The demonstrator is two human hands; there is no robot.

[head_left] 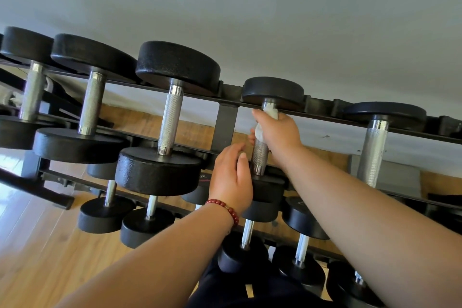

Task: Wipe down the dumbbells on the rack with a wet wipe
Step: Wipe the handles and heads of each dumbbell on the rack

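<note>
A black rack [226,117] holds a top row of black dumbbells with knurled steel handles. My right hand [280,132] grips the upper part of one dumbbell's handle [260,155], with a white wet wipe [261,130] wrapped between fingers and steel. That dumbbell's far head [272,90] sits on the back rail. My left hand [231,177] rests against its near head [268,189], fingers straight, thumb beside the handle's lower end. A red bead bracelet [225,207] circles the left wrist.
Larger dumbbells [170,117] sit to the left on the top row, another [375,145] to the right. A lower tier carries several smaller dumbbells [150,210]. A grey wall rises behind; wooden floor [37,245] lies below left.
</note>
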